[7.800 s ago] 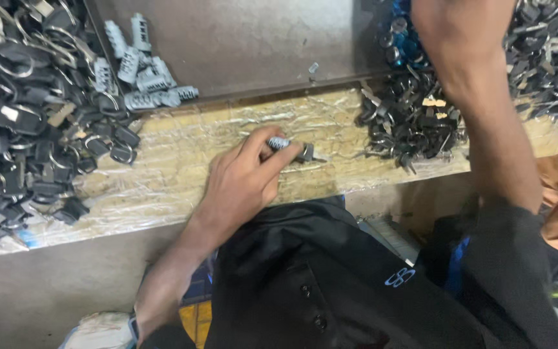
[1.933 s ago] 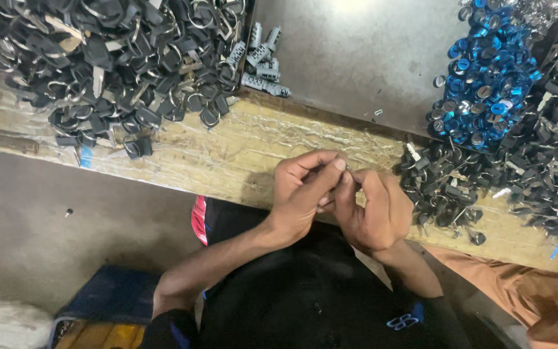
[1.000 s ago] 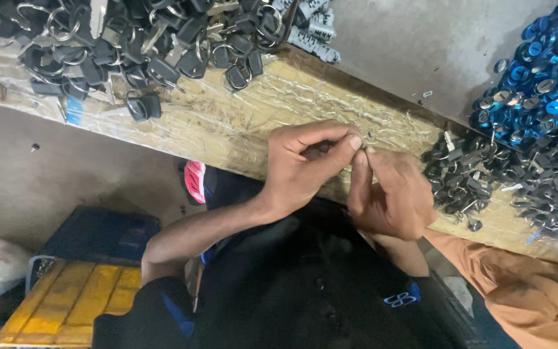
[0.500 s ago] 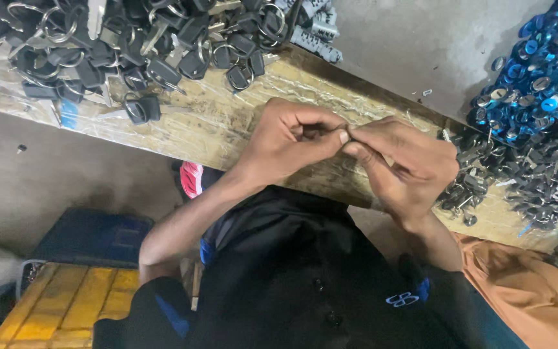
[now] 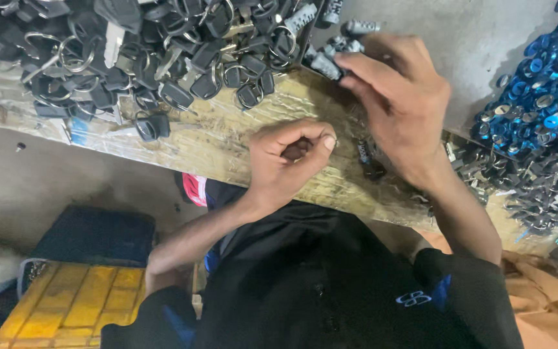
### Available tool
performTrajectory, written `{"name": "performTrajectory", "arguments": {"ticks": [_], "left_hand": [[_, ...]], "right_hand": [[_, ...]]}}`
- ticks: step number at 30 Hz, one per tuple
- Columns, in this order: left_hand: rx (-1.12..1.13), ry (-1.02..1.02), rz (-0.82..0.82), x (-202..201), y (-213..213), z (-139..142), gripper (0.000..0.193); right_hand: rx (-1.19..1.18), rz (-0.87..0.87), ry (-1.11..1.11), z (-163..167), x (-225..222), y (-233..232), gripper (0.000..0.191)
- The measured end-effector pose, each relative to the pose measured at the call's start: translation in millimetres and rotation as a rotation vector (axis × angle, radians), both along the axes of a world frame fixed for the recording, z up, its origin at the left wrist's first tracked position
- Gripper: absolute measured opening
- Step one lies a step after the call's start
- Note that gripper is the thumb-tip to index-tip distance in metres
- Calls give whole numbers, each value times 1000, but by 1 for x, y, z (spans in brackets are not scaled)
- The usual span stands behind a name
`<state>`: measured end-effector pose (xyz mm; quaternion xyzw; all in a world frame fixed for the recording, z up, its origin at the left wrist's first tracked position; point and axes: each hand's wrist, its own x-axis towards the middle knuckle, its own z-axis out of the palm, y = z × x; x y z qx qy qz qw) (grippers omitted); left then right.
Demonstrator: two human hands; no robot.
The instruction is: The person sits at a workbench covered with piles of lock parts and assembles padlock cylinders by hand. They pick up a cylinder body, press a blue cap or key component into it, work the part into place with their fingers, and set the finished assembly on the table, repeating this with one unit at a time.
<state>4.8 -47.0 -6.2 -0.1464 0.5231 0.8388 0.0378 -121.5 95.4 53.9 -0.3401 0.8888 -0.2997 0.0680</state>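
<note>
Right hand (image 5: 403, 103) touches grey parts (image 5: 325, 63) — left hand (image 5: 285, 161) curled on bench (image 5: 214, 139).

A pile of key fobs with rings (image 5: 156, 45) is lying on the wooden bench edge (image 5: 221, 139), left of the right hand (image 5: 398, 106).

Worn wooden workbench edge (image 5: 221, 145), pale and scuffed, running diagonally. Beyond it, a grey metal sheet (image 5: 479, 39) with dull reflections. Below, bare grey concrete floor (image 5: 53, 174). On the floor, 1 yellow slatted crate (image 5: 75, 300) and a dark blue cushion (image 5: 95, 236).
</note>
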Motion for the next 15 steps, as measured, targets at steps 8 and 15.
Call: {"name": "performTrajectory", "arguments": {"ticks": [8, 15], "left_hand": [[-99, 56, -51, -6, -4, 7, 1], [-159, 33, -17, -6, -3, 6, 3]], "right_hand": [[11, -18, 68, 23, 3, 42, 25], [125, -148, 53, 19, -17, 70, 17]]}}
